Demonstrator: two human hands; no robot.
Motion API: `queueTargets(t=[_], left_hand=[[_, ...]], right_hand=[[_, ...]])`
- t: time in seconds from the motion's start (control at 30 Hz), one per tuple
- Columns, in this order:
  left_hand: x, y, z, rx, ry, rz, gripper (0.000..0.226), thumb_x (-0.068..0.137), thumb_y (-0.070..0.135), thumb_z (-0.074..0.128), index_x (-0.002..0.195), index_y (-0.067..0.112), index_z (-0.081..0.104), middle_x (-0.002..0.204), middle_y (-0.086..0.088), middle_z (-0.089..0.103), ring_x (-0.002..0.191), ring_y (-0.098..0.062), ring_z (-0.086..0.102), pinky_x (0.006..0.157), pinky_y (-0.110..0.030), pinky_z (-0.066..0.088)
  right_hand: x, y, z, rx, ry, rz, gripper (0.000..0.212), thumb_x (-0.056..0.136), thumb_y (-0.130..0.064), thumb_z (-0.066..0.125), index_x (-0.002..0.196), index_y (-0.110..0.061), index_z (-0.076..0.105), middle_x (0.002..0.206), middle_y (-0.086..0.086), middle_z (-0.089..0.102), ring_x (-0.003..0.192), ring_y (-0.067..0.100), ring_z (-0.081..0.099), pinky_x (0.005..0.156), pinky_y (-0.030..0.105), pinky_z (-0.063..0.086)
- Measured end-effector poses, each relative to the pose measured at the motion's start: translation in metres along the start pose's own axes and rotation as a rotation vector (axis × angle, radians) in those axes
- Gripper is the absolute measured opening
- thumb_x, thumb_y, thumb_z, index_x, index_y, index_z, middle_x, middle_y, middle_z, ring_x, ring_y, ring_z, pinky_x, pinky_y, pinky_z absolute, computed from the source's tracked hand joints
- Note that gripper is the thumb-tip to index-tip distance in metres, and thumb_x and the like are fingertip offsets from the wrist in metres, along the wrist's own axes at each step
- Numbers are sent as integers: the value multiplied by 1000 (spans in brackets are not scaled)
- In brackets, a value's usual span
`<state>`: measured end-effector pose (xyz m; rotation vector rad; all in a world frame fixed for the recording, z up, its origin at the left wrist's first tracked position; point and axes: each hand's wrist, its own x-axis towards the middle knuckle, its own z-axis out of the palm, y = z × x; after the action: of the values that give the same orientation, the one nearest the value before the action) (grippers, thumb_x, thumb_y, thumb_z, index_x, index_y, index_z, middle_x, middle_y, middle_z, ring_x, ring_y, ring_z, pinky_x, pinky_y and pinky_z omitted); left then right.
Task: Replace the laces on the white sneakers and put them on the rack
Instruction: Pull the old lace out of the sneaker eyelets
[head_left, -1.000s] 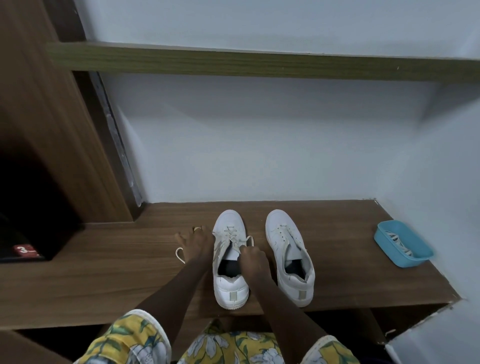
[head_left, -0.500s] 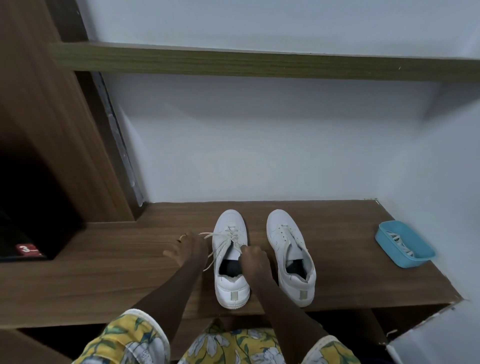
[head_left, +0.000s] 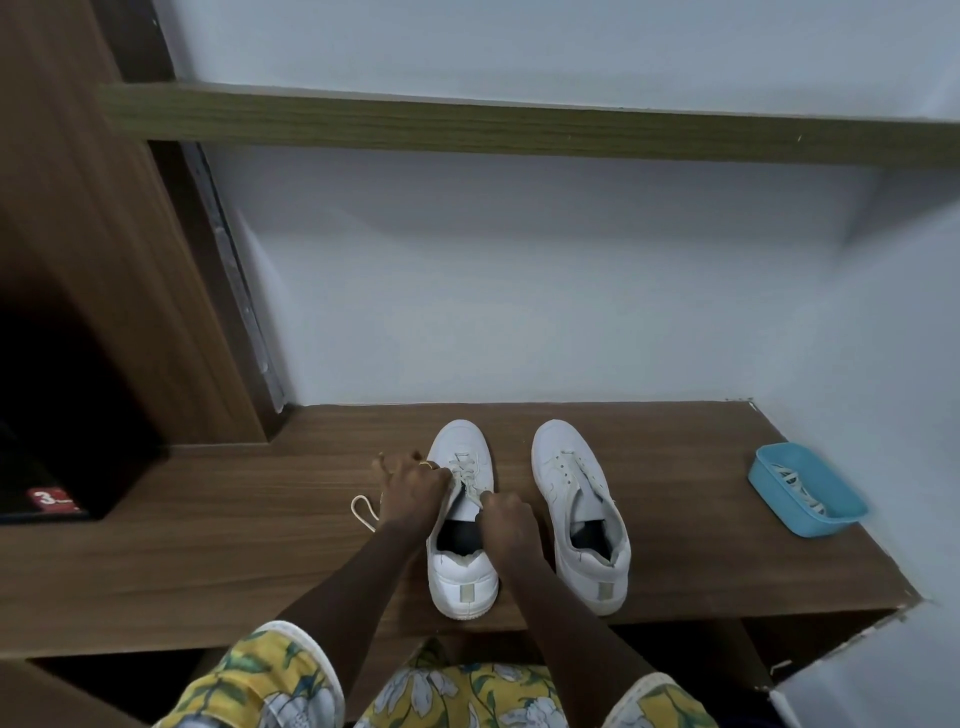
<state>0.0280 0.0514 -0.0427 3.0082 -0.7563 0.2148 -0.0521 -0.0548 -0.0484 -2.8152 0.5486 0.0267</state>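
Two white sneakers stand side by side on the wooden shelf (head_left: 675, 467), toes to the wall. Left hand (head_left: 413, 491) pinches the cream lace (head_left: 465, 475) at the left sneaker (head_left: 460, 519), a loose loop trailing just outside its fingers. Right hand (head_left: 506, 522) grips the same lace at the tongue. Beyond the right fingers sits the right sneaker (head_left: 579, 509), then a blue tray (head_left: 808, 488) well apart

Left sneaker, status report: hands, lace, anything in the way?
Both hands, left and right, pinching the lace on the left sneaker. A loose loop trails on the bench. Right sneaker alongside, clear.
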Motion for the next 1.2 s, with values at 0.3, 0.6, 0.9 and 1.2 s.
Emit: queueTargets(t=[0.3,0.6,0.9,1.2], left_hand=[[0,0,3,-221,24,-307,26,93,26,45,91,24,71,87,0,69,115,-16,47,103,-51,18],[-6,-26,-1,-348,80,-653,21,89,20,51,89,15,72,85,-10,69,98,-28,55,97,-48,29],[-11,-10,-5,-285,-59,-637,26,93,33,46,109,21,63,110,-2,66,113,-25,50,100,-48,28],[6,14,-3,-25,-39,51,28,94,29,46,118,33,61,120,12,61,131,-21,36,101,-54,18]], right_hand=[[-1,1,-1,9,7,7,27,99,-6,38,118,-4,57,116,14,62,106,27,60,84,31,48],[-2,1,-2,34,18,7,27,99,-7,37,116,-3,58,114,15,62,104,28,61,82,31,47],[-3,1,-1,36,13,4,28,99,-7,37,119,-5,57,115,14,62,105,26,61,84,30,47],[-2,1,-2,20,-4,-7,27,99,-10,41,122,-7,54,117,13,60,106,24,60,84,29,47]])
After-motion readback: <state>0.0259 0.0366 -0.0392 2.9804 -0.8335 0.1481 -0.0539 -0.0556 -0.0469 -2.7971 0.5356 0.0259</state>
